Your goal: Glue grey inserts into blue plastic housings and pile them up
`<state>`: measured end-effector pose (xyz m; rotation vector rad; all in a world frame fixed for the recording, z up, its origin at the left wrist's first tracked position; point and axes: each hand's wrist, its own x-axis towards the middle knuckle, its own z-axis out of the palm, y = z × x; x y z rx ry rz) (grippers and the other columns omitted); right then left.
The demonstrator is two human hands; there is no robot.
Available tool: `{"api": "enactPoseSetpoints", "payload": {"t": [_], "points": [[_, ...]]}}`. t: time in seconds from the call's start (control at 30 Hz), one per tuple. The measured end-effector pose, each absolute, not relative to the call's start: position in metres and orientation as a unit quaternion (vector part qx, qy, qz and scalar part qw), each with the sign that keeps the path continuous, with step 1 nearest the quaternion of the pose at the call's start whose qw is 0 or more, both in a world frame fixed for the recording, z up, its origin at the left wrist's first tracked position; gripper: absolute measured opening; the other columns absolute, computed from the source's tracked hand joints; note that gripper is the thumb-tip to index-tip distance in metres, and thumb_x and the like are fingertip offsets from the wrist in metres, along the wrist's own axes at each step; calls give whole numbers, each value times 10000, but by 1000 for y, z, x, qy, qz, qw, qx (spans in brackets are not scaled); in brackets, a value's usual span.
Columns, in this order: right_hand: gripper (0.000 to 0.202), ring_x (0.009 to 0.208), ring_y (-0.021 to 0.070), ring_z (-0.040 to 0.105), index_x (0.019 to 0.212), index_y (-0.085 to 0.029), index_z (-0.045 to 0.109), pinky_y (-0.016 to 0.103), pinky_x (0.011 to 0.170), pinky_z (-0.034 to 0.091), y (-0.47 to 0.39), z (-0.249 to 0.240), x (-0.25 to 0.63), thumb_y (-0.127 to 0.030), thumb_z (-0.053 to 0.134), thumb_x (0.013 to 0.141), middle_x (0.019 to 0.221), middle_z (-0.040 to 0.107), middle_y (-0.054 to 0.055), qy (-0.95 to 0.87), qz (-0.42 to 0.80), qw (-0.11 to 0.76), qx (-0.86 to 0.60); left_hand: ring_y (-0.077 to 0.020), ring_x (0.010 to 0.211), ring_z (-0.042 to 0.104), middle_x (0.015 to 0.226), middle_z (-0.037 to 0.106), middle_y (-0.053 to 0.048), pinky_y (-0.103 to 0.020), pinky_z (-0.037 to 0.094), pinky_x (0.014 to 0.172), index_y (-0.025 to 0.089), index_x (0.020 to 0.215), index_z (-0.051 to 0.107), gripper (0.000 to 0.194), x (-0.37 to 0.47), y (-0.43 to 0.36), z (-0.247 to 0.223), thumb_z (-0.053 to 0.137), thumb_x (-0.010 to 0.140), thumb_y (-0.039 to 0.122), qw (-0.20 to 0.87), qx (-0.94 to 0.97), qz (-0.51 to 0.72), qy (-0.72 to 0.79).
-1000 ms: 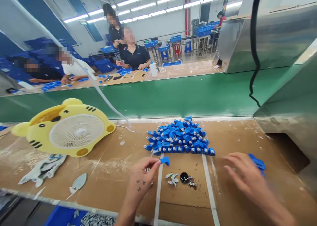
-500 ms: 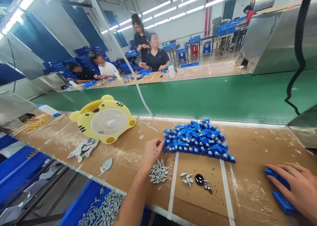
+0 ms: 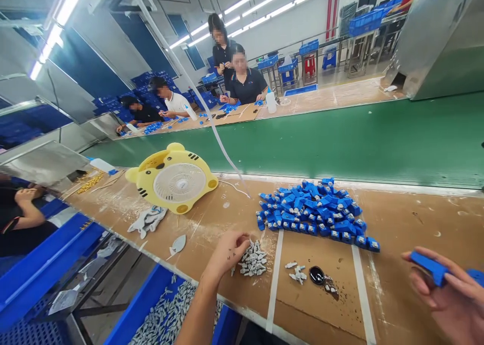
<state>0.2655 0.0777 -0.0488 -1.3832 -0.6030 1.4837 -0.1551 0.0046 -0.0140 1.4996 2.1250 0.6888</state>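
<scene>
At the upper left edge of a small pile of grey parts, my left hand has its thumb and fingers curled together; whatever is between the fingertips is hidden. My right hand, palm partly turned up, grips a blue plastic part between thumb and fingers above the bench. Another blue part shows behind that hand at the right edge. Beyond both hands, many blue parts with pale inserts lie heaped, the front ones in a row.
A few grey pieces lie beside a small dish of black liquid on the cardboard-covered bench. A yellow fan and a glove are at left. A blue bin of grey parts stands below the bench edge. Co-workers sit across the green belt.
My left hand has moved from the blue heap down to the grey pile. My right hand has lifted a blue part off the bench and turned over. The view has shifted left.
</scene>
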Motion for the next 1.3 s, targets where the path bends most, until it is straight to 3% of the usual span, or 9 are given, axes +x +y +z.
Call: {"api": "enactPoseSetpoints", "payload": {"t": [0.23, 0.37, 0.47, 0.53, 0.67, 0.87, 0.97, 1.1, 1.3], "points": [[544, 436, 156, 427, 655, -246, 704, 298, 358, 382, 66, -32, 216, -750, 803, 477, 537, 542, 48, -224, 699, 448, -511, -195, 577, 608, 560, 661, -5, -273, 447, 592, 212, 616, 682, 147, -145, 14, -25, 593, 688, 304, 261, 536, 240, 766], [569, 421, 155, 426, 706, -239, 700, 291, 370, 399, 55, -48, 220, -802, 714, 626, 515, 524, 31, -292, 707, 433, -477, -201, 594, 610, 599, 669, -20, -287, 450, 594, 209, 663, 683, 215, -145, 13, -19, 583, 726, 388, 243, 509, 276, 778], [561, 445, 167, 460, 584, -227, 619, 286, 413, 432, 49, -66, 232, -757, 651, 766, 500, 514, 28, -417, 649, 404, -491, -183, 569, 588, 588, 641, -15, -269, 445, 555, 203, 646, 654, 286, -138, 5, -12, 614, 745, 468, 257, 500, 306, 769], [532, 516, 201, 548, 588, -230, 651, 300, 490, 501, 48, -75, 239, -727, 671, 777, 544, 582, 40, -526, 577, 361, -510, -172, 575, 590, 599, 639, -17, -258, 457, 553, 190, 643, 651, 315, -129, -2, -10, 677, 729, 492, 306, 476, 359, 743], [497, 761, 267, 708, 1101, -275, 780, 305, 611, 573, 52, -77, 243, -654, 686, 793, 920, 790, 49, -633, 467, 277, -551, -203, 675, 664, 718, 726, -61, -292, 529, 649, 159, 864, 776, 423, -106, -11, -13, 841, 652, 520, 447, 374, 455, 674], [517, 1025, 320, 728, 1064, -245, 798, 376, 838, 593, 48, -60, 226, -658, 566, 859, 1122, 794, 94, -651, 445, 284, -545, -146, 614, 616, 691, 727, -57, -239, 500, 600, 174, 767, 762, 407, -75, -7, -17, 922, 651, 530, 574, 326, 512, 550], [448, 954, 299, 731, 1009, -250, 805, 380, 838, 570, 45, -53, 222, -611, 563, 903, 1027, 803, 99, -688, 453, 276, -495, -140, 614, 646, 777, 744, -50, -222, 502, 570, 192, 727, 735, 351, -63, -3, -17, 949, 648, 459, 614, 316, 525, 498], [446, 671, 221, 637, 765, -226, 711, 331, 679, 506, 43, -48, 220, -594, 529, 938, 701, 693, 50, -719, 453, 275, -448, -171, 690, 680, 796, 720, -57, -239, 538, 616, 177, 686, 742, 366, -56, 1, -23, 949, 632, 474, 577, 370, 518, 511], [499, 603, 183, 489, 698, -234, 493, 313, 623, 417, 40, -48, 217, -622, 346, 974, 631, 531, -4, -677, 462, 272, -504, -171, 596, 665, 687, 736, -36, -246, 530, 580, 202, 781, 775, 219, -50, 4, -30, 735, 861, 402, 384, 593, 366, 606]]}}
